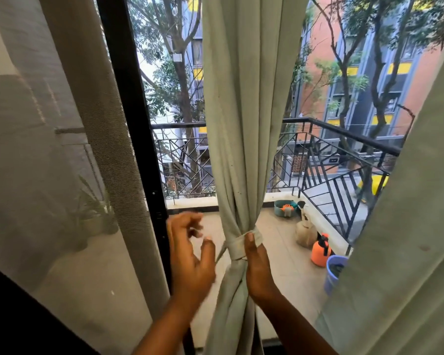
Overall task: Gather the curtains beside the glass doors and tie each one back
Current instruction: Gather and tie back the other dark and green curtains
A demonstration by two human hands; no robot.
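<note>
A pale green curtain (244,111) hangs in the middle, gathered into a bundle and cinched by a matching tie-back band (237,245). My right hand (256,267) grips the bundle at the band, thumb pressed on the band. My left hand (190,254) hovers just left of the bundle, blurred, fingers spread and curled, holding nothing. A thin strap end (221,253) runs from the band toward the left hand. A second pale green curtain (405,239) hangs loose at the right edge. A sheer beige curtain (62,149) covers the left.
The black door frame (136,139) stands just left of my left hand. Through the glass lies a tiled balcony with a black railing (344,160), an orange sprayer (321,249), a blue bucket (335,272) and a teal basin (283,207).
</note>
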